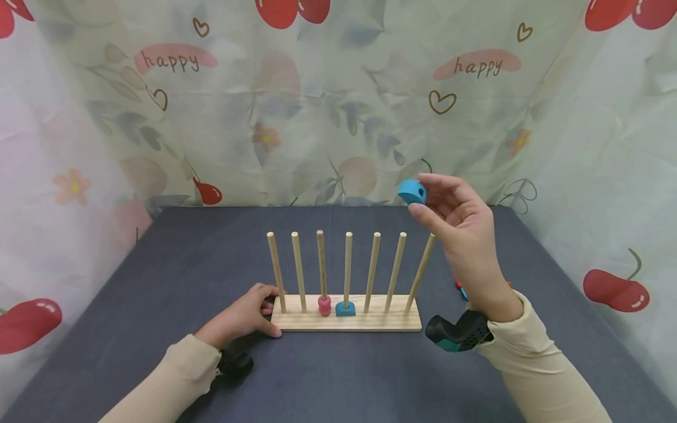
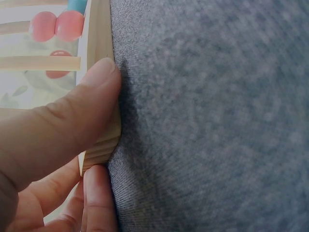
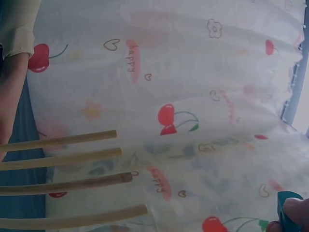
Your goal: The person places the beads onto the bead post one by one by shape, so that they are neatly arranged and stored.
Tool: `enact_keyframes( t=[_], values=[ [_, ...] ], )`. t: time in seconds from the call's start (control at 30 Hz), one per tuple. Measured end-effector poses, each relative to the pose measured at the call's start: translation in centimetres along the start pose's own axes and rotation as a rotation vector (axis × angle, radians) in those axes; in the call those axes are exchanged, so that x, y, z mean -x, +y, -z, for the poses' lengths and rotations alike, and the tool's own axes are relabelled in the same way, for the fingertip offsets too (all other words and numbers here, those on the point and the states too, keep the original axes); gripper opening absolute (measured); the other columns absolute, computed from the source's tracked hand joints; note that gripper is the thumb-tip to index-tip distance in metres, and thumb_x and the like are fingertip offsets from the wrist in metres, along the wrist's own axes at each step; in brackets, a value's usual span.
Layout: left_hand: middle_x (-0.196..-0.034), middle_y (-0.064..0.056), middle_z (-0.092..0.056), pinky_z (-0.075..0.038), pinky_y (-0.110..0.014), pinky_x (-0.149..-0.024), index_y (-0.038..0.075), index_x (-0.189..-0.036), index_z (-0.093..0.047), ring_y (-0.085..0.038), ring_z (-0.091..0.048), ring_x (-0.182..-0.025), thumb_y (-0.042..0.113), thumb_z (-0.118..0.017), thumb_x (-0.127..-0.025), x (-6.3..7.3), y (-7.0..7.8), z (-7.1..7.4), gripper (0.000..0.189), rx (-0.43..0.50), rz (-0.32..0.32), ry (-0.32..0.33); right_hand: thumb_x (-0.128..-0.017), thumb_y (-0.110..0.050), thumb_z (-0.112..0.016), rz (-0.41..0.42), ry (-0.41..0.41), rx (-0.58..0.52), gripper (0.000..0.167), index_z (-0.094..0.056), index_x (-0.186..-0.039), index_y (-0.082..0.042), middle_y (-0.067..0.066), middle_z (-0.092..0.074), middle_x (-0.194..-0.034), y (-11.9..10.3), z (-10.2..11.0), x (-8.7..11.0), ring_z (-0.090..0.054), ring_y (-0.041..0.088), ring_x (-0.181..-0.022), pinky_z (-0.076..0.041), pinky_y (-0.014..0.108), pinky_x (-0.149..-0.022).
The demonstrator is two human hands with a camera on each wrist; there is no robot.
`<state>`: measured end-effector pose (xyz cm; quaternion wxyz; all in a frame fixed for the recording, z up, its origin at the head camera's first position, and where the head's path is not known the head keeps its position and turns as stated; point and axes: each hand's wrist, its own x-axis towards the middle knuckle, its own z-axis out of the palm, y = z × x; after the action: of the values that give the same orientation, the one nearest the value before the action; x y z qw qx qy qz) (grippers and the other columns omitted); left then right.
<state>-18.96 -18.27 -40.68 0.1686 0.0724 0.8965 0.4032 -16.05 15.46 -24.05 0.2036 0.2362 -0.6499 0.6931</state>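
Between thumb and fingers my right hand pinches a blue half-round bead with a hole in its side, held up above the right end of the pegboard. The same blue bead shows at the lower right corner of the right wrist view. My left hand grips the left end of the wooden pegboard, thumb on its front edge. Several upright pegs stand on the board. A pink bead sits at the foot of the third peg from the left, and a blue half-round bead at the foot of the fourth.
Small red and blue pieces lie on the dark cloth table, partly hidden behind my right wrist. A patterned curtain hangs behind and along both sides. Each wrist carries a black camera.
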Motion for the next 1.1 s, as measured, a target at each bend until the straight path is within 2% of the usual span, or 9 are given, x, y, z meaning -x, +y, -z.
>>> enact_keyframes(
  t=[0.17,0.33,0.47,0.67,0.8,0.9,1.1],
  values=[
    [-0.123,-0.015,-0.045,-0.049,-0.040,-0.092,-0.004,-0.131,-0.050,-0.027,-0.053,-0.109,0.003,-0.090,-0.061,0.0,0.0,0.0,0.081,-0.008,-0.001,0.000,-0.084,0.011,-0.067,0.005,-0.025,0.020,0.035,-0.065,-0.116,-0.004,0.004,-0.063,-0.112,1.0,-1.2,0.2,-0.064,0.014,-0.097,-0.053,0.021,-0.083],
    [-0.122,-0.015,-0.045,-0.050,-0.040,-0.091,-0.003,-0.130,-0.050,-0.027,-0.053,-0.109,0.003,-0.090,-0.061,0.0,0.0,0.0,0.080,-0.010,0.000,-0.001,-0.085,0.009,-0.066,0.028,-0.082,0.049,0.037,-0.059,-0.122,0.007,0.000,-0.064,-0.109,2.2,-2.2,0.5,-0.065,0.010,-0.096,-0.053,0.022,-0.084],
    [-0.123,-0.016,-0.045,-0.050,-0.039,-0.090,-0.004,-0.131,-0.050,-0.027,-0.054,-0.109,0.003,-0.090,-0.061,0.0,-0.1,0.0,0.081,-0.004,-0.003,-0.004,-0.086,0.009,-0.065,0.050,-0.102,0.088,0.039,-0.057,-0.124,0.008,-0.002,-0.063,-0.113,3.1,-3.0,0.8,-0.064,0.009,-0.100,-0.053,0.023,-0.086],
    [-0.123,-0.016,-0.044,-0.050,-0.040,-0.091,-0.004,-0.131,-0.050,-0.028,-0.053,-0.109,0.003,-0.090,-0.062,-0.1,-0.1,0.0,0.080,0.001,-0.009,-0.007,-0.085,0.010,-0.066,0.111,-0.135,0.170,0.037,-0.059,-0.121,0.006,0.009,-0.060,-0.118,4.1,-4.1,1.2,-0.063,0.010,-0.105,-0.050,0.026,-0.092],
    [-0.123,-0.016,-0.044,-0.050,-0.040,-0.091,-0.003,-0.131,-0.050,-0.028,-0.053,-0.110,0.004,-0.090,-0.062,-0.1,-0.1,0.0,0.080,0.000,-0.001,-0.008,-0.086,0.007,-0.066,0.119,-0.149,0.185,0.036,-0.061,-0.122,0.004,0.012,-0.058,-0.116,4.6,-4.5,1.4,-0.062,0.011,-0.103,-0.049,0.027,-0.095],
    [-0.123,-0.016,-0.044,-0.050,-0.040,-0.091,-0.003,-0.131,-0.050,-0.028,-0.053,-0.110,0.004,-0.090,-0.062,-0.1,0.0,0.0,0.081,-0.001,0.001,-0.009,-0.087,0.004,-0.067,0.104,-0.150,0.197,0.036,-0.061,-0.122,0.002,0.010,-0.058,-0.114,4.9,-4.7,1.5,-0.061,0.011,-0.100,-0.050,0.025,-0.092],
    [-0.124,-0.016,-0.044,-0.049,-0.040,-0.091,-0.003,-0.132,-0.050,-0.028,-0.052,-0.109,0.005,-0.090,-0.063,0.0,0.2,0.1,0.081,-0.008,0.005,-0.013,-0.087,0.000,-0.068,0.095,-0.142,0.245,0.035,-0.063,-0.122,-0.002,0.008,-0.059,-0.111,5.7,-5.1,1.9,-0.058,0.011,-0.090,-0.048,0.018,-0.075]
  ],
)
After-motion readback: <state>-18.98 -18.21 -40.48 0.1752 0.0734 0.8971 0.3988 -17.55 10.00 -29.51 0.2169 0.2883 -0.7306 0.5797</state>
